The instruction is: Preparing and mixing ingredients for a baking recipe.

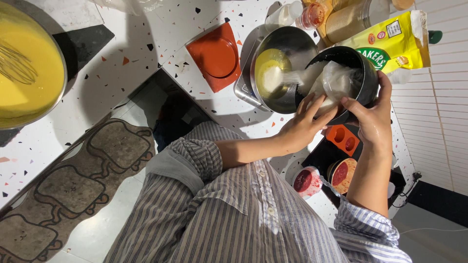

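A dark round pot point(363, 65), tilted, spills white powder into a steel bowl point(280, 68) holding yellow liquid, on a speckled counter point(126, 73). The right hand point(373, 117) grips the pot's rim; the left hand point(302, 124), fingers spread, presses a crinkled clear bag point(336, 80) inside it. An orange square lid point(217, 56) lies just beside the bowl; the counter's edge runs near.
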